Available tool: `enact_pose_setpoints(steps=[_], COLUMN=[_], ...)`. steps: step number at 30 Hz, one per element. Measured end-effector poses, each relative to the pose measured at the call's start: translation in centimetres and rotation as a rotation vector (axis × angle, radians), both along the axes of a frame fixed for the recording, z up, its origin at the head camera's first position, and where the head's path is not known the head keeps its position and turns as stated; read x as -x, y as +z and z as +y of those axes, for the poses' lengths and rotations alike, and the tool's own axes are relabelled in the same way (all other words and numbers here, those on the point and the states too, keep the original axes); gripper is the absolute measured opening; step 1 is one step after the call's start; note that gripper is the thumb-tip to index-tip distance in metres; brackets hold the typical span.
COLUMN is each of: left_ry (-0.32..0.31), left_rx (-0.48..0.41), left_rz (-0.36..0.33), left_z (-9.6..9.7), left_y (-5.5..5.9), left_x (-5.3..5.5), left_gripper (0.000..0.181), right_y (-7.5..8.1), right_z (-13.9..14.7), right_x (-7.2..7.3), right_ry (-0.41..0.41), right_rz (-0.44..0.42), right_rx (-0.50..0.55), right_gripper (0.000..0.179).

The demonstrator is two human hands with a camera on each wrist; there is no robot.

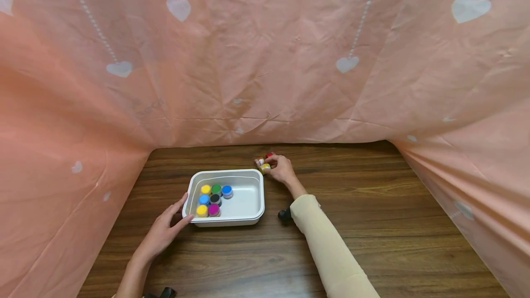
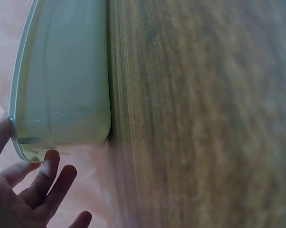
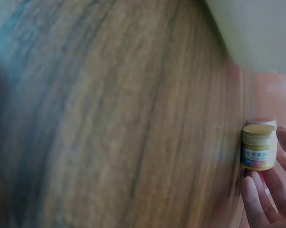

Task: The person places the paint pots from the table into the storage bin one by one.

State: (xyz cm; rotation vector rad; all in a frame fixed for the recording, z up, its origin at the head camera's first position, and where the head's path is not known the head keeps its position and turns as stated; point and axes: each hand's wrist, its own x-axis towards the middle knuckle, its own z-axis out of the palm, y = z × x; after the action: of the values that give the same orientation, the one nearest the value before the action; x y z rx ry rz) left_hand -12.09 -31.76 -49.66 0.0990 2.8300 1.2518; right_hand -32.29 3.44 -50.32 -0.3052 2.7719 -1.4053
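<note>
My right hand [image 1: 283, 169] pinches a small paint jar with a yellow lid [image 3: 259, 147] between thumb and fingers, beyond the tray's far right corner. Close beside it are a brownish-orange jar [image 1: 259, 161] and a red one [image 1: 270, 154], partly hidden by the fingers. The left hand [image 1: 162, 231] touches the near left corner of a white plastic tray [image 1: 244, 220], thumb on the front rim and fingers spread along the left side. Several jars stand inside the tray's left part, with yellow, green, blue, black and purple lids [image 1: 214, 209].
The tray stands on a dark wood-grain table [image 1: 372, 224]. A pink cloth [image 1: 265, 82] with white hearts hangs along the back and both sides. A small black object [image 1: 285, 215] shows by the right sleeve, another [image 1: 167, 293] near the left wrist.
</note>
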Motion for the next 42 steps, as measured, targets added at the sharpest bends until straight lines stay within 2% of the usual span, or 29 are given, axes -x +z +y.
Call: enact_pose_setpoints(steps=[7, 14, 24, 33, 37, 42], left_ry=[0.000, 0.002, 0.004, 0.012, 0.009, 0.001], left_rx=[0.004, -0.001, 0.005, 0.000, 0.003, 0.009], left_rz=[-0.007, -0.035, -0.032, -0.063, -0.057, -0.052], left_z=[0.1, 0.3, 0.0, -0.1, -0.2, -0.2], left_y=[-0.2, -0.3, -0.1, 0.0, 0.0, 0.1], left_x=[0.0, 0.0, 0.0, 0.2, 0.2, 0.2], left_gripper=[0.075, 0.076, 0.075, 0.076, 0.076, 0.076], right_y=[-0.9, -1.1, -0.4, 0.0, 0.3, 0.3], right_z=[-0.5, -0.5, -0.3, -0.2, -0.1, 0.3], right_x=[0.1, -0.1, -0.2, -0.3, -0.5, -0.7], right_ry=[-0.063, -0.103, -0.084, -0.051, -0.028, -0.017], right_rz=[0.011, 0.044, 0.000, 0.005, 0.007, -0.029], right_rx=[-0.067, -0.104, -0.063, -0.072, -0.027, 0.091], right_gripper=[0.033, 0.031, 0.030, 0.026, 0.027, 0.026])
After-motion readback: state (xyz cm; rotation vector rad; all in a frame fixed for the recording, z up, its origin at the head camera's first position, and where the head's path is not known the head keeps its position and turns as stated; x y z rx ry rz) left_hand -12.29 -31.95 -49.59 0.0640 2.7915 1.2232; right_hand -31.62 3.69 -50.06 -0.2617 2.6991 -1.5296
